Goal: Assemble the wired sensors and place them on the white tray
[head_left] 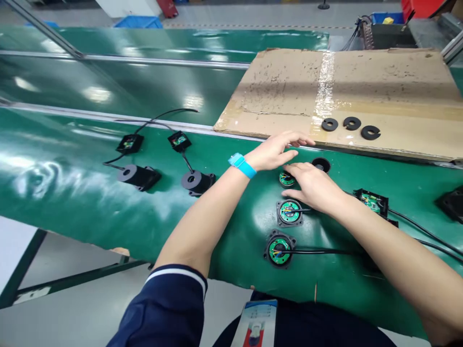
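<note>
Nearest is a dark blue sleeve (162, 308) with a white stripe, and beside it a badge (255, 323) hangs in front of the person. On the green desk (238, 241), close to its near edge, a black base (279, 249) holds a round green circuit board, its cable (321, 251) running right beneath the right forearm. Just beyond it lies a second base (289, 212) of the same kind.

Next in line is a third round piece (287, 180), also with a green board and coloured wires. The right hand (311, 187) is at it, thumb on the near side and fingers on the far side; whether its grip is closed on the piece I cannot tell. A black cup (320, 165) sits just behind that hand, and an open box (372, 201) with a circuit board lies farther right. The left hand (278, 150), wearing a blue wristband (242, 165), hovers slightly farther off, its grip open, thumb apart from the fingers.

To the left, two black cylinders (197, 182) lie wired to small open boxes (179, 140). Farther back, three black split rings (352, 123) rest on a cardboard sheet (282, 91).
</note>
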